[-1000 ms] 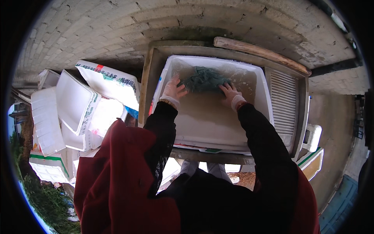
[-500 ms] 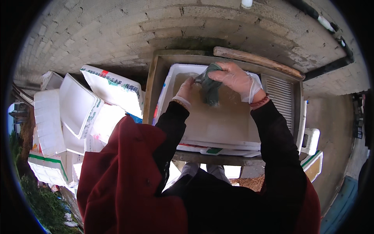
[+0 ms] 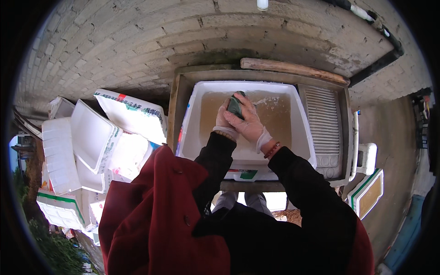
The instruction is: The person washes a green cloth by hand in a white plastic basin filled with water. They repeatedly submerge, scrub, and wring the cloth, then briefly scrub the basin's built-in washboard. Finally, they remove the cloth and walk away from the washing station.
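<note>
A wet, dark green cloth (image 3: 235, 107) is bunched between my two hands above murky brown water. My left hand (image 3: 222, 119), in a thin clear glove, closes around its left side. From the right, my right hand (image 3: 249, 122), gloved alike, presses over the cloth with its fingers bent around it. Much of the cloth is hidden under the fingers. The water (image 3: 275, 120) fills a white foam box (image 3: 306, 133), and ripples show just right of the hands.
The box stands in a stone sink (image 3: 176, 91) with a ribbed washboard (image 3: 323, 123) on its right. A wooden beam (image 3: 293, 69) lies along the back edge, below a brick wall. Several white foam boxes (image 3: 94, 133) pile up at left. Another box (image 3: 366, 193) stands at lower right.
Both hands have come together, and the cloth that hung down between them is now bunched up. My right hand has moved left and nearer. The view has shifted slightly.
</note>
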A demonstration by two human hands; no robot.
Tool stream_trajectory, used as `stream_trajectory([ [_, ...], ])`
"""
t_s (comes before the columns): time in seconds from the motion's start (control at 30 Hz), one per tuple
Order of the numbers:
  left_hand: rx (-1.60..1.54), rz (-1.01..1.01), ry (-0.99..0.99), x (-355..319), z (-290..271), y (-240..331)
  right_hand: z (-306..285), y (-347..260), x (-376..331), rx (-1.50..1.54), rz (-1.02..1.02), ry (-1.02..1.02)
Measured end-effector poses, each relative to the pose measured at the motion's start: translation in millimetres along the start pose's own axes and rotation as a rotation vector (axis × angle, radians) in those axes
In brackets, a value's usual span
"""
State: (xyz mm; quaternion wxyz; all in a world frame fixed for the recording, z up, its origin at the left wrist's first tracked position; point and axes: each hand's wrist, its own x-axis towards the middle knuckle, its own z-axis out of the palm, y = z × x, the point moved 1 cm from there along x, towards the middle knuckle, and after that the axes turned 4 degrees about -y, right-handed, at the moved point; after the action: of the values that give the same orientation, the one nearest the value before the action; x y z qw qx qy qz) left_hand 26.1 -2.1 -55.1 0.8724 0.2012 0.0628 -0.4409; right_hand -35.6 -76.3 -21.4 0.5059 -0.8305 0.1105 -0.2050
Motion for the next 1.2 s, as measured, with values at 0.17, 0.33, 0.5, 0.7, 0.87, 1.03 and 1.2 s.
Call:
stream_trajectory([
  [0.17, 0.101, -0.080, 0.101, -8, 24, -24, -3, 39, 31, 0.521, 0.430, 0.136],
  [0.33, 0.042, -0.063, -0.009, -7, 8, 16, -3, -13, 18, 0.937, 0.585, -0.018],
  [0.5, -0.017, -0.103, -0.155, -11, 0, 10, 21, -9, 6, 0.324, 0.228, 0.058],
  [0.7, 0.111, -0.070, 0.068, -30, 40, -8, 3, 14, 24, 0.639, 0.412, 0.063],
  [0.87, 0.051, -0.235, -0.111, -26, 35, 26, -4, -25, -10, -0.004, -0.175, 0.034],
  [1.03, 0.136, -0.223, 0.112, -31, 57, 5, -18, -20, 7, -0.311, -0.166, 0.027],
  [1.2, 0.159, -0.221, 0.141, -20, 41, -6, -5, -17, 8, -0.335, -0.074, 0.122],
])
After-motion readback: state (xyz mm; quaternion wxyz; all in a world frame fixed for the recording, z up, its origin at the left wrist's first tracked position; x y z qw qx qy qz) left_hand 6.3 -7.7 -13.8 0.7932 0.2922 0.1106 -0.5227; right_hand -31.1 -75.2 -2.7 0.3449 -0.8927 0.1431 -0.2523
